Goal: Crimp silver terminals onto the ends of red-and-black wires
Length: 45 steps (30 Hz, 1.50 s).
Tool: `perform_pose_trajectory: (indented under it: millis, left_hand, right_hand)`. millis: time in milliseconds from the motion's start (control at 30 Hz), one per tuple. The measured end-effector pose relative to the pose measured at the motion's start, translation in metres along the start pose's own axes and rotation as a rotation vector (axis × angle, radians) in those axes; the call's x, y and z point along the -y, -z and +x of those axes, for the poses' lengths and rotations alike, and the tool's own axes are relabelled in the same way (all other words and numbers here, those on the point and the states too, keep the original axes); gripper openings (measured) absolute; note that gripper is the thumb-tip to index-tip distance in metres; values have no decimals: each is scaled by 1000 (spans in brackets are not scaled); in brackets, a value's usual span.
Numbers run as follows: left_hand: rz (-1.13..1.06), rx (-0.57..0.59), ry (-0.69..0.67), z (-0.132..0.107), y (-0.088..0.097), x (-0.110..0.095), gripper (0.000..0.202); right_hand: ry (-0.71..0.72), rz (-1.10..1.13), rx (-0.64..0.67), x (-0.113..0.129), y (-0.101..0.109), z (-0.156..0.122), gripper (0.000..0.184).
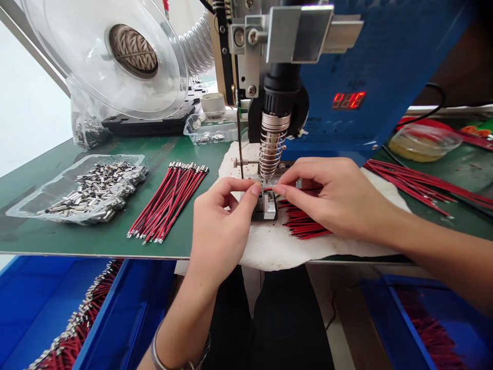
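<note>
My left hand [227, 216] is pinched, thumb against forefinger, at the left side of a small metal fixture [269, 205]. What its fingertips hold is too small to make out. From the right, my right hand [327, 198] pinches a thin red wire [274, 189] whose end points into the gap between both hands. Right above that gap is the tip of a soldering iron [274, 133] wrapped in a coil spring, with a thin feed tube [240, 128] beside it. Beneath my right hand lies a bundle of red and black wires [304, 223] on a white cloth [265, 246].
A wire bundle with metal ends [169, 203] lies left, near a plastic tray of metal parts [100, 190]. The blue machine [346, 61] with a red display stands behind. More red wires [416, 185] lie right. Blue bins [127, 308] sit below the table edge.
</note>
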<state>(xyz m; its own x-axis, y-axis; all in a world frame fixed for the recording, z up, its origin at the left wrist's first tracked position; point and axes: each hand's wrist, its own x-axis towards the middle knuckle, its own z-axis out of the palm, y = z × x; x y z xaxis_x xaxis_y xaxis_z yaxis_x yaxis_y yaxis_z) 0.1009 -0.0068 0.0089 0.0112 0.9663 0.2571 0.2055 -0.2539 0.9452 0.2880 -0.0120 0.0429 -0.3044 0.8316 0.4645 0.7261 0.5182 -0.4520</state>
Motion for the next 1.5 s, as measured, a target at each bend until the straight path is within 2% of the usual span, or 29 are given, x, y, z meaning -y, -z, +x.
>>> perform_pose_trajectory:
  millis: [567, 1500]
  left_hand:
    - [10, -7, 14, 0, 0, -1, 19]
    - [30, -13, 5, -2, 1, -2, 22]
  right_hand:
    - [-116, 65, 17, 0, -3, -2, 17]
    - [-96, 53, 17, 1, -1, -3, 15]
